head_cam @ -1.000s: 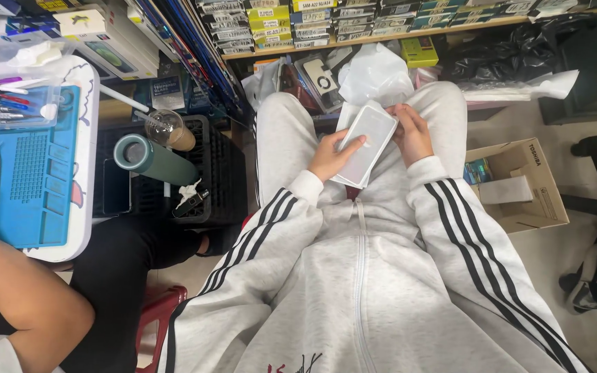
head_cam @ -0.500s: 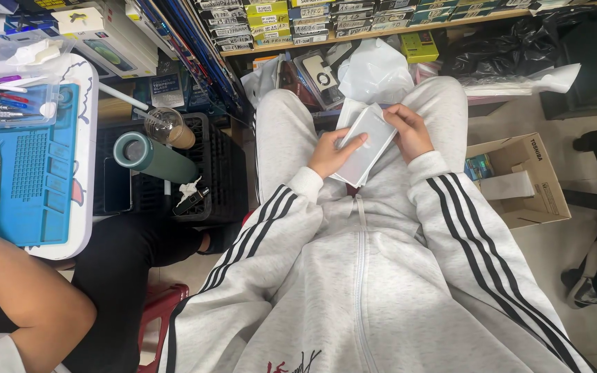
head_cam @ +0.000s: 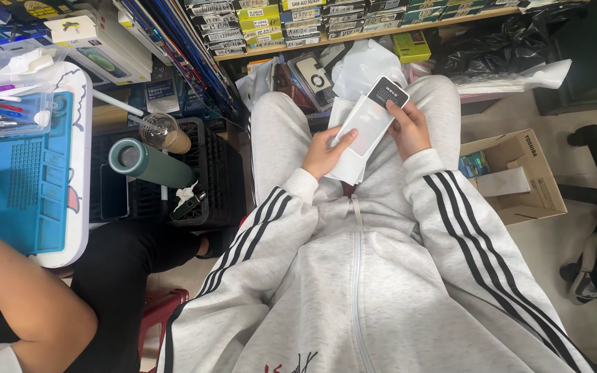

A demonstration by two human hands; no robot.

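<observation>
I sit in a grey tracksuit with black stripes, both hands over my lap. My left hand [head_cam: 324, 153] and my right hand [head_cam: 409, 129] hold a flat white packet with a black top corner [head_cam: 371, 119], tilted up to the right. Under it lie more white packets [head_cam: 345, 169] on my thighs. A white plastic bag [head_cam: 367, 65] sits just beyond my knees.
An open cardboard box [head_cam: 519, 204] stands on the floor at right. A black crate [head_cam: 205, 173] at left bears a green flask [head_cam: 146, 162] and a glass cup [head_cam: 164, 132]. Another person's arm [head_cam: 15, 290] rests by a blue work mat [head_cam: 25, 186]. Shelves of small boxes [head_cam: 312, 24] run across the back.
The white packet has been lifted and tilted so its black top corner shows. My hands stay on my lap.
</observation>
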